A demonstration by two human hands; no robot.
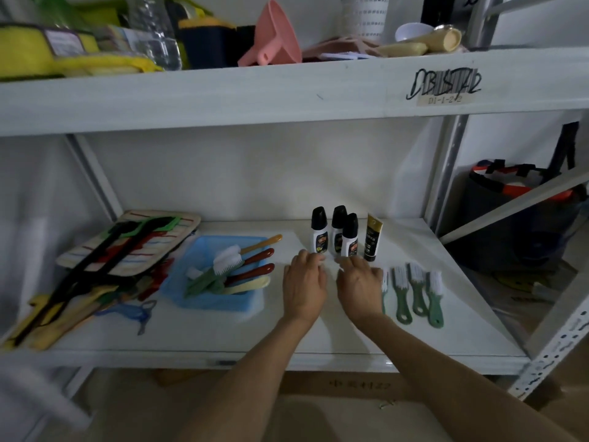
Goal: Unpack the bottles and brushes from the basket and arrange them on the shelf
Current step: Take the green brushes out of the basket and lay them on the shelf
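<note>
Three small white bottles with black caps [333, 232] stand upright in a cluster on the white shelf [223, 336], with a black and gold tube [373, 237] just right of them. Several green-handled brushes [417, 295] lie side by side to the right. A blue basket [210, 301] on the left holds more brushes with green, red and cream handles. My left hand [304, 287] and my right hand [360, 287] rest palm down right in front of the bottles, fingertips at their bases, holding nothing. My right hand partly hides one green brush.
A pile of striped cloths and long tools [124, 250] lies at the shelf's left end, with a blue peeler [140, 314] beside it. The upper shelf carries a pink funnel [277, 36], sponges and a clear bottle. A black and orange bag [516, 199] sits beyond the right post.
</note>
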